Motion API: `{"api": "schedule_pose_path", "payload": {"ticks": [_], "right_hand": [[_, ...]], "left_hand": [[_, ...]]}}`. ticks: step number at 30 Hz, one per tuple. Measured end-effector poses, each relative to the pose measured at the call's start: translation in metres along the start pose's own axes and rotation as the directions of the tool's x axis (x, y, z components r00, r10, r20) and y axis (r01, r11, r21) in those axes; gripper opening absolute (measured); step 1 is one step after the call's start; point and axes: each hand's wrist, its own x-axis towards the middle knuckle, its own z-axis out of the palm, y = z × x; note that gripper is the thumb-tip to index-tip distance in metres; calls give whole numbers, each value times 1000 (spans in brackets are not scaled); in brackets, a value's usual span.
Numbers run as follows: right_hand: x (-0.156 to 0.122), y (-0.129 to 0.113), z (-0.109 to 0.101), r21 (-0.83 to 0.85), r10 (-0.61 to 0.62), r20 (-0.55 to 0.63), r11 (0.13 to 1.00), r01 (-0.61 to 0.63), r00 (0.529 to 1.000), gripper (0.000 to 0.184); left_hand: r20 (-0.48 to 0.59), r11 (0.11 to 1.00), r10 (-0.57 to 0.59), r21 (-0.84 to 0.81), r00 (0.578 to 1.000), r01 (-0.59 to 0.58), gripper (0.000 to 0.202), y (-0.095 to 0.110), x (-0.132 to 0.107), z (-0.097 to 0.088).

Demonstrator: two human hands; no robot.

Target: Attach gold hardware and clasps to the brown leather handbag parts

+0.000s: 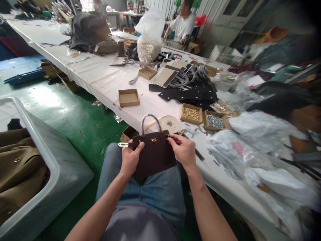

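A small dark brown handbag [155, 155] rests upright on my lap, its wrapped handle [151, 117] arching above it and a gold clasp [153, 140] on its front. My left hand [131, 157] is closed at the bag's upper left side, thumb pressed on a dark strap [133, 144] that ends in a gold metal plate [123, 144] sticking out to the left. At the upper right corner, my right hand [182, 149] pinches with thumb and forefinger. A small dark piece shows at those fingertips, too small to name.
On the white table [100, 75] stand a bare cardboard tray [129, 97], a box of gold hardware [191, 113] and a box of silver hardware [214, 120]. Black studded pieces [188, 93] lie behind. A grey bin [59, 160] holds brown bags at left. Someone in white [184, 26] sits beyond.
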Motion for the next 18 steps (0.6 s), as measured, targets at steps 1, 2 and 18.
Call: {"api": "schedule_pose_path", "payload": {"ticks": [1, 2, 18], "right_hand": [[0, -1, 0, -23, -31, -2, 999, 31, 1000, 26], [0, -3, 0, -52, -66, -1, 996, 66, 998, 24], [4, -8, -1, -203, -176, 31, 963, 178, 984, 22]], "left_hand": [[8, 1000, 8, 9, 1000, -8, 40, 1, 0, 1], [10, 1000, 11, 14, 1000, -12, 39, 2, -1, 2], [18, 948, 212, 239, 977, -210, 24, 37, -14, 16]]}}
